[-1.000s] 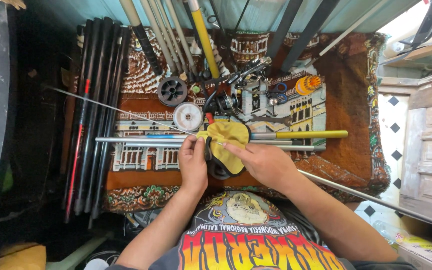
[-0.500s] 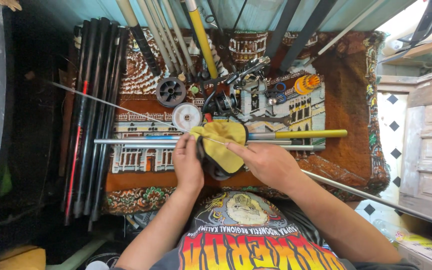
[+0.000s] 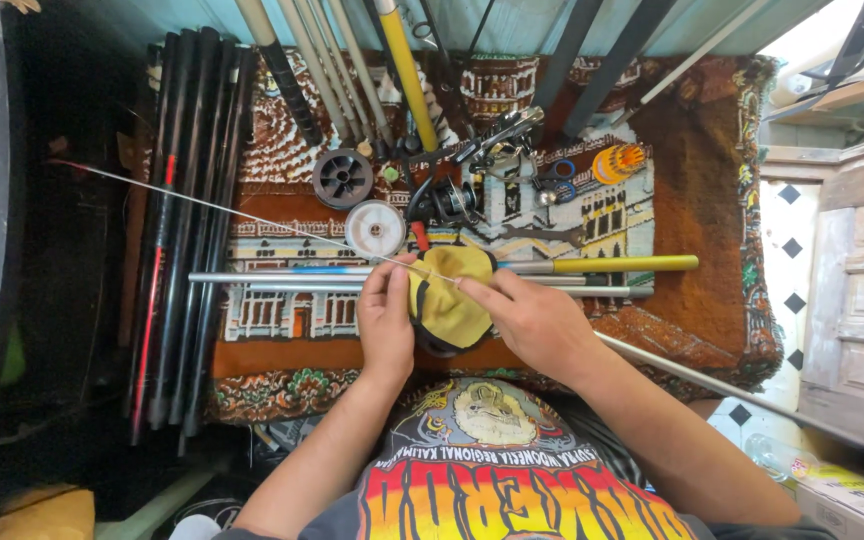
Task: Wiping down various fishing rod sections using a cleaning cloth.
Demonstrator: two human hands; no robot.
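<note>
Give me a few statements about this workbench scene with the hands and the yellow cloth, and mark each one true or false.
1. Both hands are on the yellow cloth. True: the left hand and the right hand hold it from either side.
2. A thin pale rod runs from the cloth toward the upper left. True.
3. The white spool lies on the bare floor. False: it lies on the patterned rug, beside a dark spool.
4. The bundle of dark rods lies to the right of the hands. False: it lies along the rug's left edge.
5. A yellow-handled rod lies across the rug beyond the right hand. True.
</note>
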